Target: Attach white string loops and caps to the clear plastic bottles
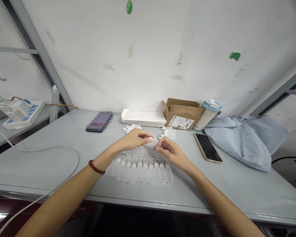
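Okay, left hand [138, 139] and right hand [170, 150] close together over desk [150, 195], small translucent piece [154, 141] between them; left grip pinching one side, right grip pinching other, exact kind too small to tell. Piece sits beyond front row of translucent bottles [145, 172], near white caps [132, 127] and corded cluster [168, 133]. Handling judgement: pinch lightly, soft plastic may dent; steady with left, fine moves with right; keep fingertips from hiding joint, wrists off row, cords unsnagged

Bottles [145, 172] lie on the table [192, 189] before the caps [132, 128], the carton [185, 113] behind to the right.
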`<state>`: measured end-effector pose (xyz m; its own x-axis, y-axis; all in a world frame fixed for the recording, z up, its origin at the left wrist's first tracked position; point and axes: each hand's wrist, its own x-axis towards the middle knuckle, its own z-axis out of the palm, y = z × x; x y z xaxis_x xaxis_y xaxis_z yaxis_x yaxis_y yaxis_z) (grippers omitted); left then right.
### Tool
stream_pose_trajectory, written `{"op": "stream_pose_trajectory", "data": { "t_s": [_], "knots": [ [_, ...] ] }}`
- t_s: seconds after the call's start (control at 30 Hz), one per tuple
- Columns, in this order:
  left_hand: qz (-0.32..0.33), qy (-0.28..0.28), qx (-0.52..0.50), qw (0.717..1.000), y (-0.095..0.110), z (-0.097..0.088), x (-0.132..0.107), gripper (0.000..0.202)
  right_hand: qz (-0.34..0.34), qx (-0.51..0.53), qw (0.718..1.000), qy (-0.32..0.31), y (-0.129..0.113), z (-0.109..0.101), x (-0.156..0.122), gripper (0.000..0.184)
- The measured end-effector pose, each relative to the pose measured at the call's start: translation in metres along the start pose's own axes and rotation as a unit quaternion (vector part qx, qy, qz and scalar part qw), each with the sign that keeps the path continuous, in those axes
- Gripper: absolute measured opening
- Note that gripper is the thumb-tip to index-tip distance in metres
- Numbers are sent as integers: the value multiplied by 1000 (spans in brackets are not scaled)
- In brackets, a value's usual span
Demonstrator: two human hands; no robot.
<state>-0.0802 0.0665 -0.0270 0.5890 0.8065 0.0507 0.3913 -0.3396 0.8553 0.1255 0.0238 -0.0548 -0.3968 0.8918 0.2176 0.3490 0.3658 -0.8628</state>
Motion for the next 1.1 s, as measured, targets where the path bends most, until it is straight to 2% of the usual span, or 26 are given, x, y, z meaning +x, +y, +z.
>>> {"op": "stream_pose_trajectory", "data": {
  "t_s": [0.23,0.5,0.83,1.0,1.1],
  "knots": [
    [0,-11,-31,999,2,0,0,29,13,49,998,-27,-3,2,-2,16],
    [50,-67,2,996,2,-2,0,26,27,89,994,-53,1,2,-2,17],
    [30,-66,11,997,2,2,0,34,24,73,996,-46,4,2,-3,17],
    [-11,-51,11,999,2,7,-1,44,31,72,996,-51,3,2,-2,19],
    [1,-50,18,999,3,8,-1,43,42,90,994,-52,2,2,-1,20]
  ]
}}
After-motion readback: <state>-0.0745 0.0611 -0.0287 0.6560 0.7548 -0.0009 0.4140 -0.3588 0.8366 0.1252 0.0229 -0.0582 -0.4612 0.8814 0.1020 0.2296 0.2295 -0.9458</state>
